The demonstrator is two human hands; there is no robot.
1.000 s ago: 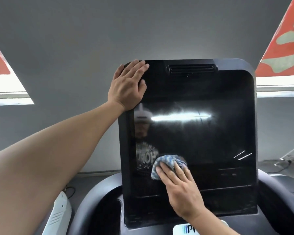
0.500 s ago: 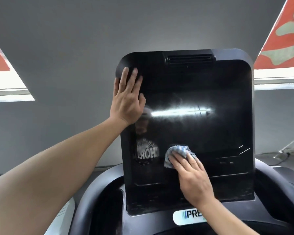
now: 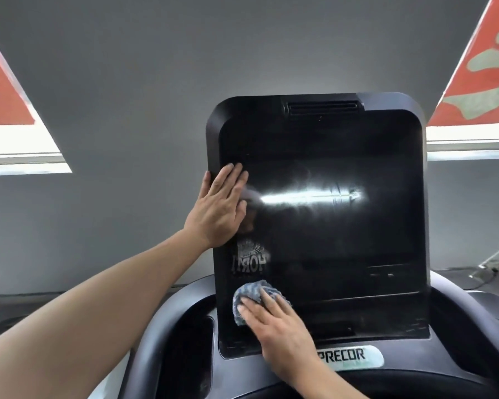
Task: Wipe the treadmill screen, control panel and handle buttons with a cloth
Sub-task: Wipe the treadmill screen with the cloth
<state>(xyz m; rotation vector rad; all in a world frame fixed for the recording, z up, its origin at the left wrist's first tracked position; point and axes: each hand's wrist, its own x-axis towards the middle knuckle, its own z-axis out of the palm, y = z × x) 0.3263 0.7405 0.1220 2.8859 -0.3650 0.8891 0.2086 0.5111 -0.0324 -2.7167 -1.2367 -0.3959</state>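
Nearest the camera, the person's right hand (image 3: 274, 326) lies on the lower left part of the treadmill screen (image 3: 343, 240), its fingers stretched out flat over a blue-and-white cloth (image 3: 249, 295) and pressing it against the glass. The cloth is bunched, and its edge shows above and to the left of the fingertips. Just below the screen, a pale badge (image 3: 349, 357) on the console reads PRECOR. The dark curved handles (image 3: 162, 329) sweep out from both sides of the screen's base.

Higher up, the left hand (image 3: 219, 208) rests flat against the screen's left edge, about halfway up, fingers straight and close together, holding nothing. The two hands are well apart, one above the other along the screen's left side.

A bright streak of reflected light crosses the screen's middle, and a vent slot (image 3: 323, 108) sits at its top. Behind the screen stands a grey wall (image 3: 156, 67), with an orange patterned panel (image 3: 484, 70) to the upper right of the screen.
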